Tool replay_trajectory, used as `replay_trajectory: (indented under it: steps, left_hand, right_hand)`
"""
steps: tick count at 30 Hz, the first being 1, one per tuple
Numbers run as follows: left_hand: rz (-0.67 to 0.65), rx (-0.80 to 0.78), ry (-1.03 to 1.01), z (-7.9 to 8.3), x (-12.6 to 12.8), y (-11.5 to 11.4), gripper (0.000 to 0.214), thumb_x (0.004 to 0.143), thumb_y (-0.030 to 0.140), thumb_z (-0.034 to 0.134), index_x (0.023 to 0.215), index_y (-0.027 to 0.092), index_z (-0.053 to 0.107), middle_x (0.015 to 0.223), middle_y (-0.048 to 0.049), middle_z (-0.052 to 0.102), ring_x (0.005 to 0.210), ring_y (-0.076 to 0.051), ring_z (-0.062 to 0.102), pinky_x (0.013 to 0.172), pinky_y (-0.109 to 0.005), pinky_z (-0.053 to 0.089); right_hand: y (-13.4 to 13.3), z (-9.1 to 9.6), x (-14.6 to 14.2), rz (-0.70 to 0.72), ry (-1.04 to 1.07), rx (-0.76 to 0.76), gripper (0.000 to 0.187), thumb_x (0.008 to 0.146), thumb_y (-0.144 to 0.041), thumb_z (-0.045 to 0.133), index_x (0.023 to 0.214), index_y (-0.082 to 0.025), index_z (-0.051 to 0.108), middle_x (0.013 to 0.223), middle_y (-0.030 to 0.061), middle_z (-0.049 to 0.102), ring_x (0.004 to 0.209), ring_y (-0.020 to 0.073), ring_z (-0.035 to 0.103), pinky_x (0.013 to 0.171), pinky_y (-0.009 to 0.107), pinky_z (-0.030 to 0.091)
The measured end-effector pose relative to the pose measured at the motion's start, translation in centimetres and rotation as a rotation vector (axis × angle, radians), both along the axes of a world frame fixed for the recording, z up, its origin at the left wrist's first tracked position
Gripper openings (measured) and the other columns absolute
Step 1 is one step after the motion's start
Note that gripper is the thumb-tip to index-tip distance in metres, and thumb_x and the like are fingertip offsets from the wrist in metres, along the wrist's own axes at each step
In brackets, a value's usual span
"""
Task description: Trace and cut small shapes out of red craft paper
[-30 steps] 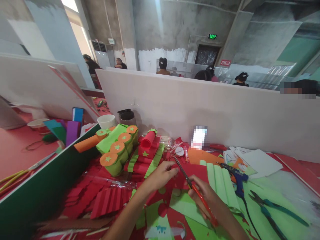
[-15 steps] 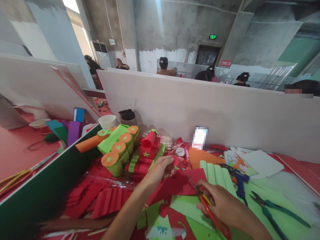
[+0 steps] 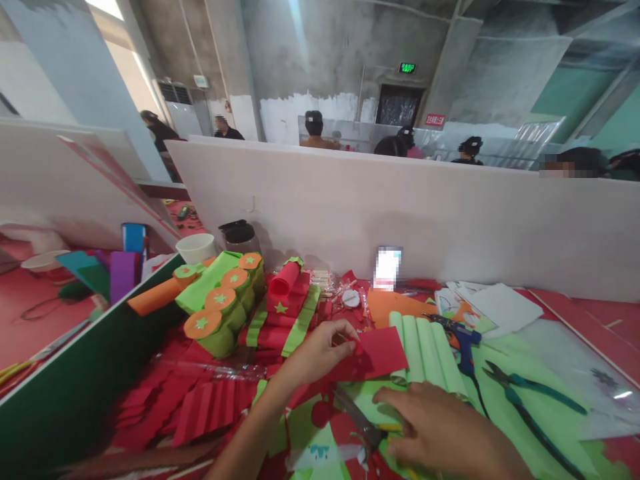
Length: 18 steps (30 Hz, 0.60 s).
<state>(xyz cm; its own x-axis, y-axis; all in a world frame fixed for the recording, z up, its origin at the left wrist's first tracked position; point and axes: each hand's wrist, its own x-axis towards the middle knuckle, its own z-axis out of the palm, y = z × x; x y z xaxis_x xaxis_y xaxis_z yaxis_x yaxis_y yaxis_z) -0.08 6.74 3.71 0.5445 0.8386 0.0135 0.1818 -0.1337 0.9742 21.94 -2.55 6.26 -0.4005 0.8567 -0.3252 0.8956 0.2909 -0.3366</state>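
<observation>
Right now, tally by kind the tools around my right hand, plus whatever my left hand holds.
Scissors, partly under the right hand: 1
Glue gun: 1
Pliers: 1
Red paper, pinched by fingers of the left hand: 1
Total: 4

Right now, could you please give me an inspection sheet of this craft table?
Surface: table, mostly covered with red and green paper sheets.
Job's things: red paper, held above the sheets; scissors, lying flat on the paper.
Clutter: green paper rolls, glue gun, pliers, paper models, white cup.
Hands: left hand pinches the red paper's edge; right hand lies over the scissors' handles, grip hidden.
Cables: the glue gun's black cord runs toward the near edge, beside the pliers.
Surroundings: white partition behind the table; people beyond it.
</observation>
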Motion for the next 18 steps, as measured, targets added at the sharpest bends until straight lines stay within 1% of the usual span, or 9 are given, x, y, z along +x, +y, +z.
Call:
replay_trajectory:
  steps: [2, 3, 5, 8, 10, 11, 12, 14, 18]
  left_hand:
    - [-0.023, 0.086, 0.174, -0.3, 0.1, -0.2, 0.018, 0.085, 0.032, 0.057, 0.088, 0.017, 0.065, 0.090, -0.0046, 0.067, 0.084, -0.019, 0.059, 0.072, -0.026, 0.043]
    - [-0.028, 0.119, 0.242, -0.4, 0.1, -0.3, 0.018, 0.085, 0.032, 0.056, 0.089, 0.017, 0.065, 0.093, -0.0045, 0.067, 0.085, -0.019, 0.059, 0.072, -0.026, 0.043]
    - [-0.047, 0.167, 0.334, -0.8, 0.2, -0.6, 0.018, 0.086, 0.031, 0.054, 0.090, 0.018, 0.065, 0.096, -0.0041, 0.066, 0.085, -0.019, 0.058, 0.072, -0.026, 0.042]
    - [-0.094, 0.210, 0.412, -1.2, 0.4, -1.0, 0.016, 0.087, 0.029, 0.051, 0.089, 0.020, 0.064, 0.092, -0.0028, 0.065, 0.081, -0.018, 0.058, 0.068, -0.025, 0.041]
    - [-0.117, 0.230, 0.445, -1.3, 0.6, -1.2, 0.016, 0.087, 0.028, 0.050, 0.088, 0.020, 0.064, 0.089, -0.0020, 0.064, 0.079, -0.018, 0.058, 0.066, -0.025, 0.041]
    - [-0.126, 0.245, 0.454, -1.3, 0.7, -1.3, 0.016, 0.087, 0.027, 0.050, 0.089, 0.021, 0.063, 0.089, -0.0020, 0.064, 0.079, -0.018, 0.058, 0.066, -0.025, 0.041]
    - [-0.134, 0.267, 0.459, -1.3, 0.8, -1.4, 0.016, 0.087, 0.027, 0.049, 0.090, 0.021, 0.063, 0.091, -0.0022, 0.064, 0.080, -0.018, 0.058, 0.067, -0.025, 0.041]
    - [-0.149, 0.318, 0.469, -1.1, 1.0, -1.6, 0.015, 0.087, 0.026, 0.050, 0.090, 0.020, 0.064, 0.094, -0.0030, 0.064, 0.083, -0.019, 0.059, 0.070, -0.025, 0.041]
    - [-0.138, 0.377, 0.517, -0.7, 1.4, -1.8, 0.013, 0.084, 0.022, 0.052, 0.087, 0.020, 0.064, 0.091, -0.0035, 0.066, 0.082, -0.019, 0.059, 0.069, -0.025, 0.040]
  right_hand:
    - [0.8, 1.0, 1.4, -0.046, 0.021, 0.022, 0.042, 0.082, -0.033, 0.062, 0.124, -0.032, 0.060, 0.084, 0.0022, 0.072, 0.081, 0.0250, 0.065, 0.068, 0.031, 0.043]
    - [1.3, 1.2, 2.3, -0.084, 0.005, 0.055, 0.046, 0.083, -0.036, 0.062, 0.129, -0.030, 0.058, 0.093, 0.0046, 0.073, 0.085, 0.0258, 0.066, 0.074, 0.033, 0.045]
    - [2.3, 0.9, 4.1, -0.114, -0.048, 0.178, 0.055, 0.085, -0.036, 0.061, 0.138, -0.027, 0.051, 0.126, 0.0117, 0.063, 0.114, 0.0311, 0.058, 0.093, 0.041, 0.043]
    - [3.4, -1.2, 6.1, -0.098, -0.142, 0.246, 0.076, 0.075, -0.034, 0.074, 0.145, -0.030, 0.044, 0.151, 0.0127, 0.041, 0.139, 0.0358, 0.034, 0.109, 0.049, 0.031]
    - [3.9, -2.8, 6.5, -0.102, -0.160, 0.260, 0.091, 0.068, -0.030, 0.079, 0.149, -0.034, 0.036, 0.161, 0.0096, 0.022, 0.147, 0.0365, 0.017, 0.114, 0.054, 0.021]
    - [4.1, -3.4, 6.6, -0.096, -0.159, 0.251, 0.094, 0.068, -0.028, 0.079, 0.150, -0.035, 0.033, 0.163, 0.0082, 0.016, 0.148, 0.0361, 0.013, 0.114, 0.055, 0.019]
    - [4.3, -3.9, 6.6, -0.093, -0.157, 0.244, 0.094, 0.069, -0.024, 0.077, 0.151, -0.036, 0.031, 0.163, 0.0075, 0.013, 0.148, 0.0355, 0.011, 0.114, 0.056, 0.019]
    - [4.5, -4.4, 6.6, -0.080, -0.142, 0.233, 0.091, 0.071, -0.019, 0.072, 0.151, -0.035, 0.031, 0.163, 0.0077, 0.017, 0.148, 0.0339, 0.015, 0.114, 0.055, 0.023]
    - [4.5, -3.6, 7.1, -0.022, -0.052, 0.248, 0.077, 0.077, -0.019, 0.064, 0.149, -0.030, 0.038, 0.155, 0.0091, 0.037, 0.142, 0.0304, 0.033, 0.111, 0.047, 0.034]
